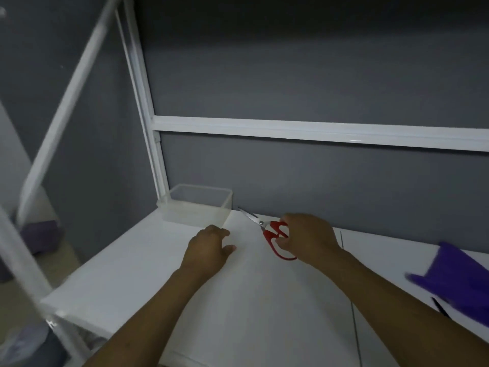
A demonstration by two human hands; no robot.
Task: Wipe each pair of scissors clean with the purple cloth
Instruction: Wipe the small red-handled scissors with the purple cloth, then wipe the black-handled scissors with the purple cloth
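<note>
Head view: right hand (pixel 307 237) curled round red handles of scissors (pixel 268 234), blades pointing away-left from grip toward clear box (pixel 201 207). Left hand (pixel 209 247) just left of grip, fingers relaxed, holding nothing. White table (pixel 238 300), grey wall (pixel 317 168), white rail (pixel 291 128). Cloth (pixel 460 276) lies well right of grip.

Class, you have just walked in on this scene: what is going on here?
A person works at a white table. The right hand grips red-handled scissors by the handles, blades pointing toward a clear plastic container at the back. The left hand holds nothing, fingers relaxed. The purple cloth lies apart at the right edge, so no wiping is underway.
</note>
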